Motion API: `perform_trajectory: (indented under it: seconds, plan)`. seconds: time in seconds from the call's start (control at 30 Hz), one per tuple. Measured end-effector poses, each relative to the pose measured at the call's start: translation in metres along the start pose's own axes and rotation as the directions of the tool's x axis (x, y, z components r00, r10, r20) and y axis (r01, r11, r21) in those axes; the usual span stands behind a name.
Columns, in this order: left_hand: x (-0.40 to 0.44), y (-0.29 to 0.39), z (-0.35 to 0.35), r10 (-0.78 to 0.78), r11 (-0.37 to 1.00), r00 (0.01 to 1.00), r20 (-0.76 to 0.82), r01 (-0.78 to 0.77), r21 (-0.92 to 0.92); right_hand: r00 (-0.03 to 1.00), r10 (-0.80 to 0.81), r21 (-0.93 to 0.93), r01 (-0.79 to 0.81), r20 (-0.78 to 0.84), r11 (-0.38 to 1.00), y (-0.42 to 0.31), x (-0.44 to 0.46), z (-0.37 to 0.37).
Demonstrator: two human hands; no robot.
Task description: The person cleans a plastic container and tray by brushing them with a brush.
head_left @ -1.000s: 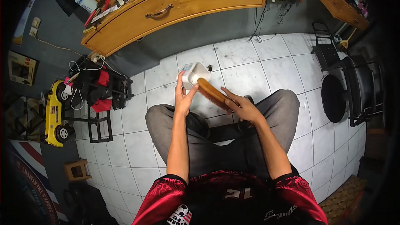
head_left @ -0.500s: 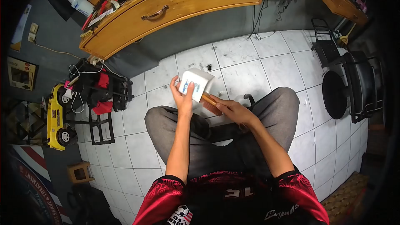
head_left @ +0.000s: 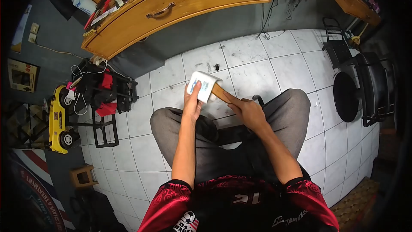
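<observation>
In front of my knees, my left hand (head_left: 192, 101) is closed around a white container (head_left: 208, 80) with blue print, its thumb lying across the printed side. My right hand (head_left: 251, 113) grips the wooden-handled brush (head_left: 220, 94), fingers wrapped on the lower part of the handle. The brush's upper end meets the right-hand side of the container. Its bristles are hidden now, and I cannot tell whether they are inside the container or behind it.
Ahead stands a wooden drawer counter (head_left: 189, 12) with tools and bottles on top. A yellow toy car (head_left: 59, 120) and a black frame (head_left: 105, 131) are at left. A black chair (head_left: 372, 88) stands right. Dark tufts (head_left: 216, 67) lie on the tiled floor.
The brush has turned and shifted so its bristles, seen before below the container, no longer show. My right hand moved slightly right; the left hand's fingers closed more around the container.
</observation>
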State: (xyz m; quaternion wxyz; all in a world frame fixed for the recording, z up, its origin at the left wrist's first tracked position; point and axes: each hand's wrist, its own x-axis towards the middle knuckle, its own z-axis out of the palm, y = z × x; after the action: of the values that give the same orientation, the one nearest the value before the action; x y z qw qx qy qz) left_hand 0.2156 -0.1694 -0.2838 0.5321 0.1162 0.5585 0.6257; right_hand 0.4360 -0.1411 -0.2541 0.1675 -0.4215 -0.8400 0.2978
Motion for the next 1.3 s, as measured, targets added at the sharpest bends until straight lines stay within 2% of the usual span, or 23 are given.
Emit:
perform_trajectory:
  seconds: [0.13,0.2,0.23,0.27,0.33,0.37,0.43,0.47,0.5,0.53,0.67,0.73,0.87,0.93,0.97,1.0,1.07,1.1,1.17,1.2,1.23,1.27,1.3]
  plan:
    - [-0.011,0.006,0.012,-0.077,0.992,0.995,0.067,0.070,0.103,1.000,0.030,-0.250,-0.031,-0.009,0.968,0.005,0.002,0.020]
    - [-0.006,0.004,0.007,-0.072,0.994,0.995,0.072,0.065,0.090,0.998,0.033,-0.123,-0.026,0.054,0.992,0.003,0.004,0.022]
    - [-0.005,0.002,0.005,-0.034,0.999,0.996,0.080,0.032,0.034,0.981,0.100,0.028,-0.106,0.164,0.994,0.002,0.008,0.022]
    - [-0.004,0.000,0.002,0.003,1.000,0.996,0.086,-0.001,-0.020,0.982,0.097,0.027,-0.103,0.164,0.994,0.008,0.009,0.029]
    - [-0.004,-0.002,0.003,0.062,0.997,0.992,0.108,-0.057,-0.055,0.989,-0.128,0.495,0.076,0.072,0.866,0.022,0.009,0.040]
    - [-0.008,-0.001,0.006,0.092,0.994,0.992,0.086,-0.087,-0.062,0.989,-0.131,0.496,0.078,0.072,0.865,0.031,0.009,0.034]
    - [-0.005,-0.002,0.002,0.130,0.990,0.990,0.057,-0.126,-0.069,0.923,-0.005,0.388,-0.157,0.384,0.908,0.026,0.012,-0.006]
    - [0.004,-0.007,-0.004,0.203,0.978,0.979,0.003,-0.203,-0.042,0.923,-0.012,0.392,-0.152,0.385,0.907,0.018,0.009,-0.022]
    - [0.010,-0.008,-0.008,0.275,0.961,0.960,-0.044,-0.276,-0.011,0.884,0.138,0.099,-0.202,0.446,0.974,0.010,0.005,-0.036]
    - [0.006,0.002,-0.007,0.253,0.958,0.965,-0.072,-0.260,-0.122,0.838,0.300,-0.206,-0.229,0.456,0.951,0.007,0.003,-0.044]
    - [0.006,0.011,-0.008,0.246,0.967,0.964,-0.102,-0.252,-0.045,0.866,0.270,-0.140,-0.232,0.421,0.963,0.032,-0.005,-0.030]
    - [0.007,0.001,-0.005,0.162,0.986,0.983,-0.084,-0.164,-0.016,0.947,-0.023,0.320,-0.085,0.321,0.944,0.033,0.004,-0.027]
    - [-0.002,-0.005,0.008,0.021,0.999,1.000,0.019,-0.021,0.028,0.961,0.048,0.311,-0.135,0.272,0.941,0.009,0.009,-0.021]
    - [-0.010,0.001,0.016,0.010,0.999,0.998,0.061,-0.013,0.051,0.962,0.145,0.079,-0.167,0.230,0.983,0.006,0.012,-0.006]
    - [-0.013,0.003,0.018,0.001,0.997,0.995,0.100,-0.008,0.077,0.933,0.195,-0.001,-0.204,0.303,0.979,0.007,0.015,-0.002]
    - [-0.011,0.001,0.016,0.000,0.997,0.995,0.099,-0.008,0.073,0.932,0.195,-0.004,-0.204,0.304,0.979,0.010,0.014,0.002]
    - [-0.003,-0.004,0.009,0.058,0.996,0.984,0.170,-0.045,-0.080,0.979,0.017,0.321,-0.083,0.204,0.943,0.019,0.011,0.019]
    - [-0.001,-0.004,0.007,0.095,0.989,0.975,0.200,-0.070,-0.130,0.978,0.012,0.317,-0.079,0.207,0.945,0.027,0.013,0.031]
    - [-0.006,0.003,0.006,0.109,0.989,0.968,0.227,-0.083,-0.121,0.965,-0.263,0.510,0.234,-0.017,0.827,0.041,0.016,0.052]
    - [-0.008,0.004,0.006,0.118,0.990,0.959,0.256,-0.093,-0.106,0.965,-0.263,0.511,0.233,-0.014,0.827,0.036,0.016,0.040]
    - [-0.008,0.002,0.006,0.117,0.990,0.960,0.253,-0.093,-0.106,0.912,-0.042,0.694,-0.279,0.407,0.664,0.023,0.017,0.013]
    - [-0.007,-0.002,0.007,0.155,0.982,0.956,0.249,-0.123,-0.140,0.623,0.025,0.577,-0.737,0.781,0.351,0.012,0.016,-0.006]
    - [-0.007,-0.002,0.009,0.194,0.973,0.950,0.246,-0.153,-0.174,0.625,0.024,0.579,-0.737,0.781,0.350,0.005,0.014,-0.013]
